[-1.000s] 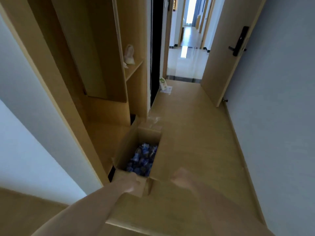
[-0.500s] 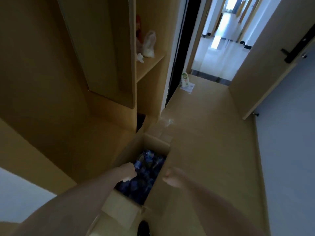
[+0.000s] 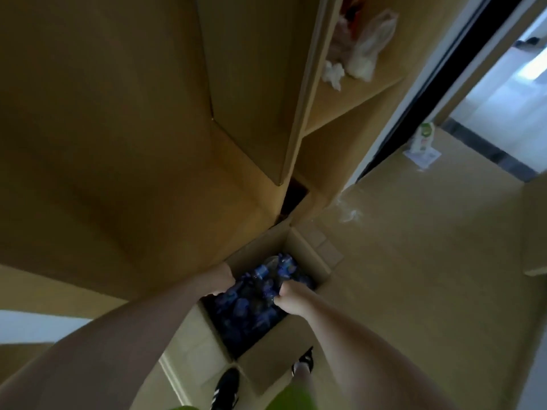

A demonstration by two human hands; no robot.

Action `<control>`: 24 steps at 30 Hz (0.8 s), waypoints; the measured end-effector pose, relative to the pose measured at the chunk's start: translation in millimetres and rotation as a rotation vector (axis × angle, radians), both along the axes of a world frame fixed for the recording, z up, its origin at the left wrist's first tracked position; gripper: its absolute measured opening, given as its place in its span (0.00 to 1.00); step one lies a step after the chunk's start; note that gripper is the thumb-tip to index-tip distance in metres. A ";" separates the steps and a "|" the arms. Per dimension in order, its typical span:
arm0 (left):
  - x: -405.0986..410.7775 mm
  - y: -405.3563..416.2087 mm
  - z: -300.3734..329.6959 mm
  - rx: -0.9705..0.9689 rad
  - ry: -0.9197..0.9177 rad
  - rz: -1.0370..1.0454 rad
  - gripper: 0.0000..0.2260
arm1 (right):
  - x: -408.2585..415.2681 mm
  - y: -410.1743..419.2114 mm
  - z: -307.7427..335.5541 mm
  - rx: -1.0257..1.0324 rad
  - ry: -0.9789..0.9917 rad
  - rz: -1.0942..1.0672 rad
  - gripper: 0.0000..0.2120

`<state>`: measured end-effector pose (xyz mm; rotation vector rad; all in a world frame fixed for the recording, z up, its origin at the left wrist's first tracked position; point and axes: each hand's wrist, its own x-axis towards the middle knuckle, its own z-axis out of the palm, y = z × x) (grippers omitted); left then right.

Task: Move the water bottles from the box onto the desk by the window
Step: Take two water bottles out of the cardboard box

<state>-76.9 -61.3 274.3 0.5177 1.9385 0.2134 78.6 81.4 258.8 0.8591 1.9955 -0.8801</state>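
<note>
Feet: two dark shoes (image 3: 226,389) at the bottom centre of the frame, standing on the floor just beside the near end of the box.
Box: an open cardboard box (image 3: 307,253) on the wooden floor (image 3: 414,261), low centre, against the foot of a wooden cupboard (image 3: 118,143).
Water bottles: a dark blue, blurred heap of water bottles (image 3: 251,294) fills the inside of the box.
Left hand: the left hand (image 3: 223,276) reaches in from the lower left over the box's left wall; its fingers are hidden among the bottles, so I cannot tell its grip.
Right hand: the right hand (image 3: 288,298) reaches in from the lower right, fingers curled down onto the bottles, gripping at them.
Shelf: upper centre, a cupboard shelf (image 3: 349,96) carries pale plastic bags (image 3: 370,45).
Doorway: upper right, a white-and-green container (image 3: 423,140) stands on the floor near a bright doorway.
</note>
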 end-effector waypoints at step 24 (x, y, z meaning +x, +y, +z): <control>33.8 36.3 -336.0 -0.167 -0.072 0.352 0.14 | -64.3 58.6 -360.3 -0.010 -0.067 0.665 0.18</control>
